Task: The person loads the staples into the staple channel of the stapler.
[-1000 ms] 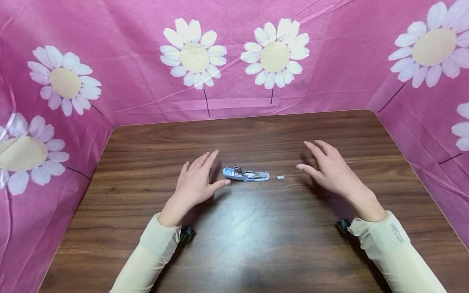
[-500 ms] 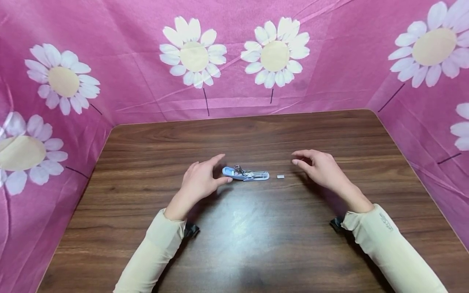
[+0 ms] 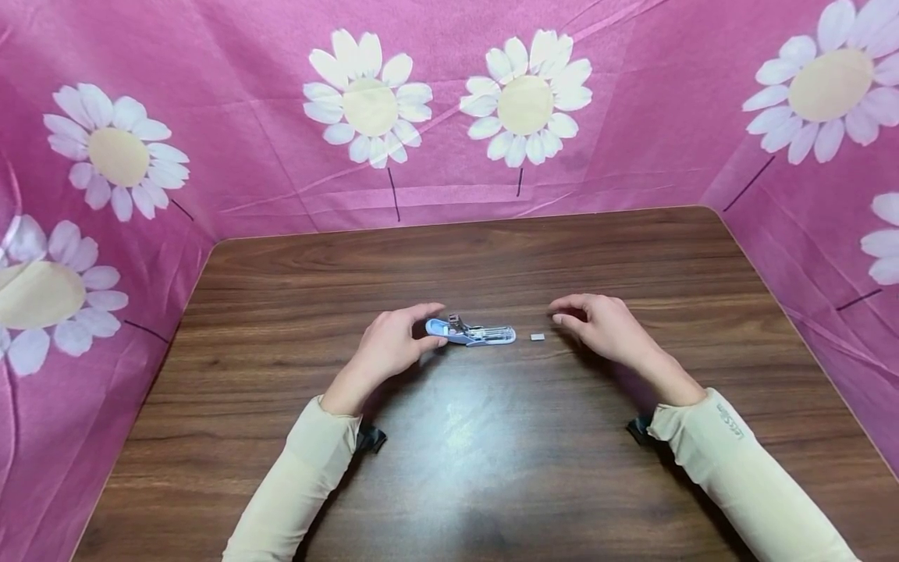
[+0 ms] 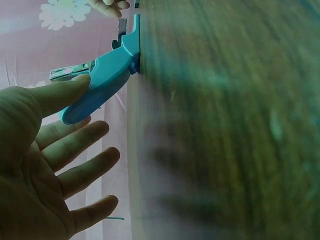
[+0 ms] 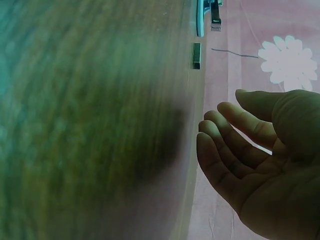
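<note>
A light blue stapler [image 3: 477, 336] lies on the brown table, its metal parts swung open and exposed. My left hand [image 3: 393, 339] is at its left end, thumb along the near side and index finger behind the far side. In the left wrist view, the thumb [image 4: 65, 92] overlaps the stapler body [image 4: 107, 75] while the other fingers spread loosely. Just right of the stapler lies a small grey strip of staples [image 3: 537, 337]. To the right of that strip, my right hand [image 3: 607, 328] hovers with relaxed, slightly bent fingers and holds nothing; the right wrist view shows the staples [image 5: 197, 56] apart from it.
The wood-grain table [image 3: 449, 484] reaches back to a pink cloth backdrop [image 3: 449, 156] with white daisies, which also rises at both sides. Black straps with small devices [image 3: 371, 439] sit at both wrists, by the cream sleeves.
My left hand has moved right, its thumb and index finger closing in around the stapler's end. My right hand has moved left toward the staples, its fingers bending more. Stapler and staples stay put.
</note>
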A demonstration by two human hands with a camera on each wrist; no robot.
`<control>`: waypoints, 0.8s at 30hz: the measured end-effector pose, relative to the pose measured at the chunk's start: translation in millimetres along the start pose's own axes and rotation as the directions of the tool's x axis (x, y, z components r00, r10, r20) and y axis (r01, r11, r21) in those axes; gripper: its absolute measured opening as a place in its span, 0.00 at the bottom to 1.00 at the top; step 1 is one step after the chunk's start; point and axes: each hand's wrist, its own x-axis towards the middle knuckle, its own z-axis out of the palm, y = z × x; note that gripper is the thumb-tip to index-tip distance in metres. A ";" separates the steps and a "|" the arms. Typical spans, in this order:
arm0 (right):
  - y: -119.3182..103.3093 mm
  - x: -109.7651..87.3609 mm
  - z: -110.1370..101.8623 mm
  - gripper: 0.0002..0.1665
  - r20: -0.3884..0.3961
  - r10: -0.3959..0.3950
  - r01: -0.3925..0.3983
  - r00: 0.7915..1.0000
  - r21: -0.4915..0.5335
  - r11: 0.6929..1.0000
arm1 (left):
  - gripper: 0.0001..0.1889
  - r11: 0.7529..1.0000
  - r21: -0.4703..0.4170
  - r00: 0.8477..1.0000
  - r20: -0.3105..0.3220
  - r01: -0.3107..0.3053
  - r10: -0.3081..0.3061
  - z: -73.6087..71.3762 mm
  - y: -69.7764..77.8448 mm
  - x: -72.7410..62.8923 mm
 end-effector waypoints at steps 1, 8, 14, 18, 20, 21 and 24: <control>0.2 0.2 0.5 0.14 0.003 -0.001 0.001 1.000 0.000 1.000 | 0.27 1.000 -0.007 1.000 -0.001 -0.006 0.006 0.5 -0.5 0.6; -0.5 3.0 2.8 0.12 0.040 0.016 -0.017 0.999 0.027 0.999 | 0.20 0.995 -0.089 0.999 -0.014 -0.037 0.036 3.4 -4.6 3.9; 0.0 6.1 5.1 0.11 0.078 0.043 -0.047 0.996 0.047 0.998 | 0.18 0.993 -0.115 0.999 -0.012 -0.036 0.035 4.9 -7.2 5.9; -0.7 6.8 8.1 0.10 0.102 0.028 -0.033 0.994 0.050 0.998 | 0.17 0.993 -0.115 0.999 -0.008 -0.041 0.041 4.6 -7.1 6.0; -1.9 6.7 9.6 0.10 0.116 0.020 -0.026 0.993 0.052 0.998 | 0.17 0.993 -0.112 0.999 -0.007 -0.044 0.044 4.4 -6.8 5.7; -3.1 6.4 10.2 0.10 0.122 0.016 -0.022 0.992 0.051 0.998 | 0.17 0.993 -0.112 0.999 -0.006 -0.044 0.044 4.3 -6.6 5.5; -5.9 5.7 12.5 0.10 0.130 -0.005 -0.002 0.992 0.052 0.999 | 0.17 0.993 -0.111 0.999 -0.002 -0.044 0.044 4.1 -6.1 4.7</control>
